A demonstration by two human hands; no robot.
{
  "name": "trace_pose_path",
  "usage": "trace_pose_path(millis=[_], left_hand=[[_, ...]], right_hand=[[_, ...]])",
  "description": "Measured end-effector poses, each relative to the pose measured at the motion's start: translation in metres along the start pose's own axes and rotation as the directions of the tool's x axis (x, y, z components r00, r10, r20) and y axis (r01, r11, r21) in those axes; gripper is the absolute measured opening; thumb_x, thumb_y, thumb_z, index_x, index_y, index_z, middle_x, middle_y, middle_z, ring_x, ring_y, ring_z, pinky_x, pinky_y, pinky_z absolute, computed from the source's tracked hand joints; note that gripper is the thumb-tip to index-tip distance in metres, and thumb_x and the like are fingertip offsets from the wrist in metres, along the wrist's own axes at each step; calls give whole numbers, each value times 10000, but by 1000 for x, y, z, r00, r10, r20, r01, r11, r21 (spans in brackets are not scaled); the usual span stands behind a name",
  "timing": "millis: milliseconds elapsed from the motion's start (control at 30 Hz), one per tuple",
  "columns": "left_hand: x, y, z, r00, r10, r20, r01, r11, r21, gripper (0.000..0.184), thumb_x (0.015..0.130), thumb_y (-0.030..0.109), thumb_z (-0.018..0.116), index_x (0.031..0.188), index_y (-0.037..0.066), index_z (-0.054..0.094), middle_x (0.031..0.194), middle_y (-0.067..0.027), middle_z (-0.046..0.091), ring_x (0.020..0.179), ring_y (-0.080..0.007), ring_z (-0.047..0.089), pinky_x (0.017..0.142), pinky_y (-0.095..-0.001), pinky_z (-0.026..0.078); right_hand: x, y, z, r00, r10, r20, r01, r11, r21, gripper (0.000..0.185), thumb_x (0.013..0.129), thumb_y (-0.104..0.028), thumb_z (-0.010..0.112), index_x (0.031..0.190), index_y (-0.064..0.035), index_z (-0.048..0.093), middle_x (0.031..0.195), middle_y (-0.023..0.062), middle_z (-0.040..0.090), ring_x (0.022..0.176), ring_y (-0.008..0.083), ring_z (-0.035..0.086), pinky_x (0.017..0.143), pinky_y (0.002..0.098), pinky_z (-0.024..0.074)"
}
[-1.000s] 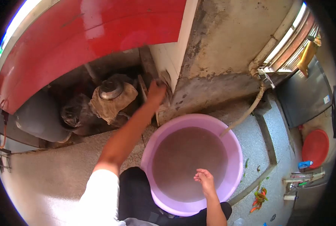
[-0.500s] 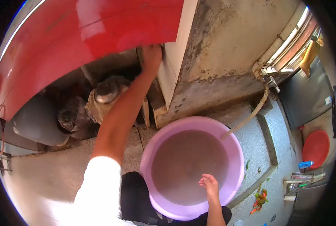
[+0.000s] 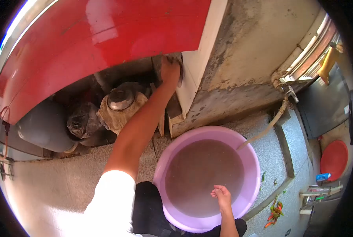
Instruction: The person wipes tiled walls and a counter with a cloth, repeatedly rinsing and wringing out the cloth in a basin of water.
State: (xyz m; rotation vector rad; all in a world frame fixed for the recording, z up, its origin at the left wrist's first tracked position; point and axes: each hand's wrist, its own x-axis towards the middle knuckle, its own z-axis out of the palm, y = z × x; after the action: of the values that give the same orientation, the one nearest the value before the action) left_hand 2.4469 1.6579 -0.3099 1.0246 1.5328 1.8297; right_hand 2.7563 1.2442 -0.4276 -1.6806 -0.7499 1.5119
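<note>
Beside the left hand (image 3: 171, 70), whose grip I cannot tell, stands the white wall (image 3: 191, 79); under the loose, empty right hand (image 3: 222, 197), the basin (image 3: 250, 177); careless lifting could scrape knuckles on the red panel (image 3: 144, 31)

Short white sleeve (image 3: 115, 197), black trousers (image 3: 148, 205), bare hands (image 3: 224, 198)

Most likely a home kitchen or wash area: a wall tap (image 3: 292, 94) has a hose (image 3: 272, 123) running down to a purple tub (image 3: 252, 173) of cloudy water (image 3: 200, 170). Peppers (image 3: 275, 214) lie to the right, with a red basin (image 3: 334, 158) farther right; at left, bagged household clutter (image 3: 82, 120) fills the space below a red panel (image 3: 144, 27).
</note>
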Motion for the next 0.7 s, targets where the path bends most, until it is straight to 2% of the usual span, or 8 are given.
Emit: trace_pose_path(millis=[133, 200, 267, 333, 467, 500, 633, 700], left_hand=[[-106, 46, -33, 993, 18, 115, -21, 999, 30, 391, 778, 98, 483, 1155, 5, 437, 1150, -266, 467, 1052, -413, 472, 861, -401, 395], [-123, 45, -37, 894, 435, 111, -438, 899, 3, 375, 777, 57, 474, 1145, -14, 443, 1102, -267, 474, 1033, -420, 463, 866, -408, 387], [-106, 37, -27, 861, 502, 81, -505, 863, 20, 364, 783, 29, 467, 1142, -28, 447, 1043, -255, 477, 1019, -407, 461, 877, -408, 379], [-74, 23, -5, 793, 579, -191, -548, 814, 192, 349, 789, 32, 479, 1131, -35, 458, 1016, -259, 500, 997, -411, 484, 867, -418, 389], [12, -20, 2, 996, -15, -89, 40, 958, 282, 356, 826, 148, 490, 1133, -30, 475, 1029, -261, 544, 974, -413, 519, 825, -454, 410], [25, -41, 3, 978, -203, -48, 208, 927, 312, 368, 837, 191, 484, 1134, -26, 480, 1033, -261, 556, 966, -413, 531, 807, -466, 413], [7, -79, 8, 960, -230, -161, 271, 908, 319, 399, 846, 244, 466, 1151, -13, 481, 1011, -242, 570, 926, -394, 553, 783, -443, 418], [-38, -21, -17, 799, -601, -4, 598, 796, -88, 382, 846, 220, 456, 1143, -19, 483, 975, -225, 574, 879, -348, 568, 779, -395, 418]], right_hand=[[-5, -3, 10, 1000, -4, 9, 4, 1000, 2, 193, 858, -55, 481, 1019, 32, 544, 805, 80, 580, 719, 151, 582, 671, 245, 479], [-3, -2, 11, 999, 10, 33, -9, 1000, -16, 202, 859, -65, 488, 1027, 34, 543, 812, 82, 583, 721, 149, 581, 679, 246, 478], [-5, 3, 7, 999, 16, 34, -15, 999, -40, 200, 860, -65, 487, 1025, 30, 546, 812, 82, 583, 725, 149, 581, 683, 247, 477], [-8, 1, 3, 999, 15, 30, -13, 998, -54, 198, 861, -65, 486, 1024, 27, 548, 812, 81, 582, 729, 149, 581, 686, 249, 477], [-18, -9, -7, 998, -57, -34, 54, 996, -71, 186, 862, -55, 479, 1016, 14, 558, 808, 78, 582, 727, 151, 582, 677, 254, 477], [-19, -10, -11, 996, -73, -59, 70, 996, -47, 183, 862, -50, 475, 1012, 10, 560, 807, 77, 581, 725, 152, 582, 673, 255, 477], [-19, -15, -18, 990, -87, -109, 91, 995, 34, 175, 864, -55, 484, 1011, 1, 561, 801, 67, 578, 719, 147, 579, 669, 252, 474], [-18, -12, -19, 989, -117, -88, 125, 988, 87, 165, 869, -61, 491, 1009, -8, 561, 796, 56, 575, 715, 141, 577, 667, 250, 473]])
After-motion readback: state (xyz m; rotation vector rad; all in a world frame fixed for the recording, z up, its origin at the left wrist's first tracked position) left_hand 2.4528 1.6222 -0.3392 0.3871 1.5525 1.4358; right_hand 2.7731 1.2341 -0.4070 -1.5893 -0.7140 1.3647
